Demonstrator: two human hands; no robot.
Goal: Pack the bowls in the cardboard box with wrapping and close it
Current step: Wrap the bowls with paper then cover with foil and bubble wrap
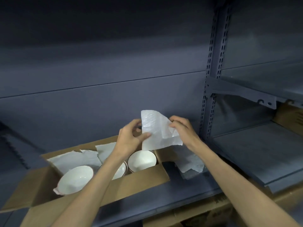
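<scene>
A grey metal shelf [188,192] carries an open cardboard box [141,179] toward its left end. Inside stand three white bowls [141,161] with foam wrapping [68,161] behind them. Above the box, left hand [131,136] and right hand [182,128] pinch a foam sheet [157,130] with curled fingers

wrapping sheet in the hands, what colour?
White, semi-translucent with a bubbled texture: the wrapping sheet pinched between left hand and right hand, head view.

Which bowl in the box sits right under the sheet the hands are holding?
The rightmost bowl, at the right end of the box; the other two sit further left.
</scene>
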